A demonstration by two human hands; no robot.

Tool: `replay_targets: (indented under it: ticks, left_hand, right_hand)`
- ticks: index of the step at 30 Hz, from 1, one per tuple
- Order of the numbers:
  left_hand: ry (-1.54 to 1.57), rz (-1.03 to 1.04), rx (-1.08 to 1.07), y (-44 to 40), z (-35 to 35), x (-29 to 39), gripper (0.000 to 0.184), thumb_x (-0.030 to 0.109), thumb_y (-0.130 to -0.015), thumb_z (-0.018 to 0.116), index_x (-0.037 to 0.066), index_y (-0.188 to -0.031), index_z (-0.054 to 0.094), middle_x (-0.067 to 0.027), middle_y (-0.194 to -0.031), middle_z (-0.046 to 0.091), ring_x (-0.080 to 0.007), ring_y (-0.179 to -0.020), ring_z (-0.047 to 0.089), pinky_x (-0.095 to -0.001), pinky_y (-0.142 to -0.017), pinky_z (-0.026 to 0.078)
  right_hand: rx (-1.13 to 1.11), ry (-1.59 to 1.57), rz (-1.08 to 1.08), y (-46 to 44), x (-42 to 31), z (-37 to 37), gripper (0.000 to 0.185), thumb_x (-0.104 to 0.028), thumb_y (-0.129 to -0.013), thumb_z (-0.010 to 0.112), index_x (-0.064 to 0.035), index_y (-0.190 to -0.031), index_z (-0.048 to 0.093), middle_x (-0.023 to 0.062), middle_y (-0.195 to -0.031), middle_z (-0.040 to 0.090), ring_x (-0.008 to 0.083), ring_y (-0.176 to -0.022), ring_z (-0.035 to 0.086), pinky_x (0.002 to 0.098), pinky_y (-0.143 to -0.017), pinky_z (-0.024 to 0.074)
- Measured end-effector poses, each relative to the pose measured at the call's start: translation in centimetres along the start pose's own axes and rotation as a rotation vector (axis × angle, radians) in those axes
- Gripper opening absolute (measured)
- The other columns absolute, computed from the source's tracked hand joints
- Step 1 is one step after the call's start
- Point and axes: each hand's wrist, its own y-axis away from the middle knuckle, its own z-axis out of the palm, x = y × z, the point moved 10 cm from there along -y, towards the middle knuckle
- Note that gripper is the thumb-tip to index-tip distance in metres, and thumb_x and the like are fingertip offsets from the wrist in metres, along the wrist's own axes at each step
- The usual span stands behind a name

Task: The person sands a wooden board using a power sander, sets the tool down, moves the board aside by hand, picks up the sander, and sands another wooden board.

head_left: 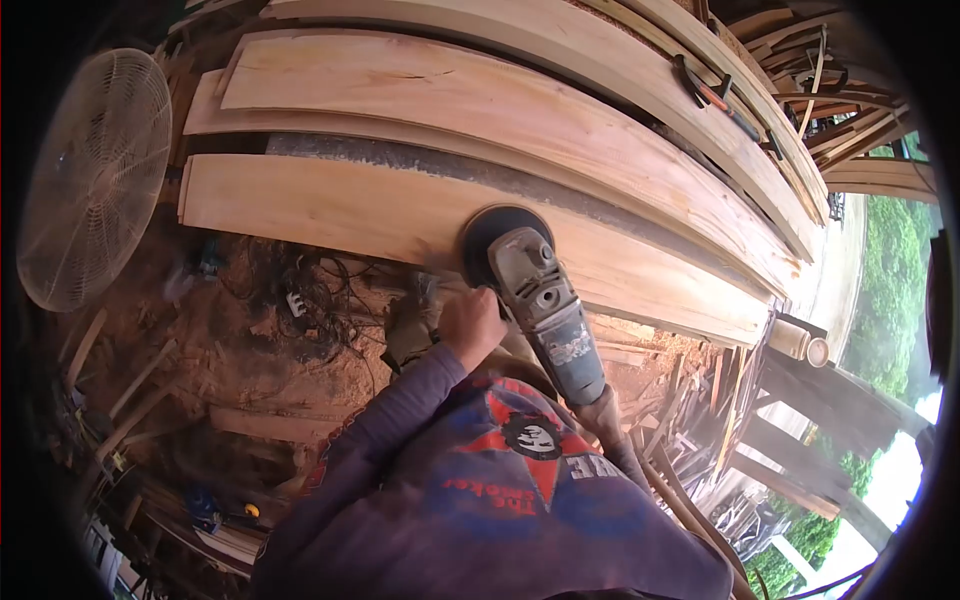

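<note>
A power sander [548, 305] with a round dark disc [500, 240] rests on the nearest long wooden board [330, 205]. Closed around the tool's side handle, near the disc, is my left hand [473, 325]. My right hand [600, 415] grips the rear end of the sander's body, and part of it is hidden beneath the tool. The disc lies across the board's near edge. Beside this board, a dusty grey strip [400, 160] separates it from a stack of other boards [400, 80].
A large round fan [97, 180] stands at the left. An orange-and-black clamp [715, 98] lies on the far boards. Tangled cables [320, 300] and sawdust cover the ground below. Wood scraps [680, 400] lie at the right, near a pale cylinder [790, 340].
</note>
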Motion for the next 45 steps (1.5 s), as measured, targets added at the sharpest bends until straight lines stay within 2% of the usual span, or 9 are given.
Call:
replay_targets:
  ticks: [10, 13, 16, 22, 26, 30, 37, 42, 45]
  left_hand:
    - [0.068, -0.41, 0.255, 2.8, -10.9, -13.5, 0.026, 0.028, -0.077, 0.078, 0.003, -0.085, 0.074, -0.0252, -0.09, 0.073, -0.0458, -0.088, 0.071, -0.0527, -0.077, 0.056]
    - [0.031, -0.347, 0.291, 2.2, -11.5, -13.6, 0.029, 0.03, -0.078, 0.077, 0.002, -0.087, 0.075, -0.0258, -0.09, 0.073, -0.0462, -0.088, 0.07, -0.0529, -0.077, 0.056]
    - [0.011, -0.324, 0.215, 1.6, -10.0, -11.3, 0.03, 0.031, -0.078, 0.076, 0.003, -0.086, 0.075, -0.0255, -0.089, 0.073, -0.0463, -0.088, 0.07, -0.0531, -0.078, 0.056]
    - [0.03, -0.304, -0.054, 1.9, -3.5, -3.4, 0.027, 0.026, -0.074, 0.08, 0.002, -0.085, 0.074, -0.0237, -0.087, 0.074, -0.0424, -0.086, 0.072, -0.0507, -0.08, 0.057]
    - [0.118, -0.16, -0.161, 2.3, 4.0, 0.1, 0.028, 0.022, -0.073, 0.079, 0.001, -0.089, 0.072, -0.0244, -0.09, 0.073, -0.0401, -0.088, 0.073, -0.0491, -0.079, 0.059]
    - [0.055, -0.061, -0.254, 1.9, 4.8, 6.3, 0.021, 0.017, -0.073, 0.075, 0.0, -0.084, 0.071, -0.0225, -0.086, 0.073, -0.0388, -0.086, 0.073, -0.0486, -0.076, 0.059]
    - [0.036, 0.234, -0.311, 0.9, 10.4, 14.7, 0.016, 0.013, -0.074, 0.071, -0.001, -0.083, 0.071, -0.0212, -0.084, 0.073, -0.0368, -0.081, 0.074, -0.0466, -0.07, 0.06]
    - [0.038, 0.415, -0.287, 0.2, 13.5, 19.3, 0.015, 0.012, -0.074, 0.071, 0.0, -0.083, 0.072, -0.0199, -0.085, 0.073, -0.0346, -0.081, 0.075, -0.045, -0.069, 0.061]
    - [0.012, 0.44, -0.283, -0.4, 12.3, 18.3, 0.017, 0.013, -0.074, 0.072, -0.001, -0.083, 0.072, -0.0202, -0.084, 0.073, -0.0347, -0.08, 0.075, -0.045, -0.069, 0.06]
  right_hand:
    - [-0.1, 0.151, -0.182, -6.0, -13.5, 5.3, 0.052, -0.028, -0.075, 0.078, 0.0016, -0.116, 0.069, 0.0285, -0.097, 0.073, 0.0444, -0.098, 0.071, 0.0487, -0.083, 0.0577]
    - [-0.098, 0.173, -0.199, -6.9, -12.8, 5.7, 0.053, -0.029, -0.073, 0.079, 0.0003, -0.116, 0.069, 0.0302, -0.096, 0.072, 0.0464, -0.096, 0.07, 0.0495, -0.083, 0.0575]
    - [-0.111, 0.136, -0.156, -5.4, -13.8, 3.3, 0.052, -0.03, -0.074, 0.079, -0.0005, -0.115, 0.069, 0.0313, -0.094, 0.071, 0.0477, -0.094, 0.07, 0.0502, -0.082, 0.0576]
    - [-0.065, 0.199, -0.038, -1.9, -4.8, -1.7, 0.05, -0.028, -0.075, 0.08, 0.0, -0.116, 0.07, 0.0289, -0.095, 0.072, 0.0444, -0.094, 0.071, 0.0484, -0.082, 0.0584]
    - [-0.024, 0.094, 0.022, 0.7, -1.7, -5.2, 0.043, -0.022, -0.075, 0.081, 0.0005, -0.111, 0.071, 0.0276, -0.096, 0.073, 0.04, -0.097, 0.073, 0.0442, -0.08, 0.0592]
    - [0.018, 0.055, 0.095, 3.1, 5.4, -6.8, 0.037, -0.02, -0.075, 0.08, 0.0049, -0.101, 0.072, 0.0267, -0.092, 0.074, 0.0339, -0.093, 0.076, 0.0407, -0.076, 0.0586]
    - [0.181, -0.112, 0.227, 5.9, 14.5, -8.7, 0.044, -0.019, -0.073, 0.085, 0.0113, -0.1, 0.07, 0.0222, -0.095, 0.076, 0.0239, -0.092, 0.074, 0.0398, -0.076, 0.0568]
    - [0.199, -0.107, 0.225, 6.5, 14.9, -8.0, 0.044, -0.022, -0.073, 0.086, 0.0115, -0.097, 0.07, 0.0233, -0.092, 0.076, 0.0251, -0.091, 0.074, 0.0407, -0.075, 0.0566]
    - [0.191, -0.08, 0.216, 6.0, 13.8, -6.8, 0.044, -0.023, -0.073, 0.086, 0.0116, -0.095, 0.07, 0.0241, -0.09, 0.075, 0.026, -0.09, 0.075, 0.0413, -0.074, 0.0564]
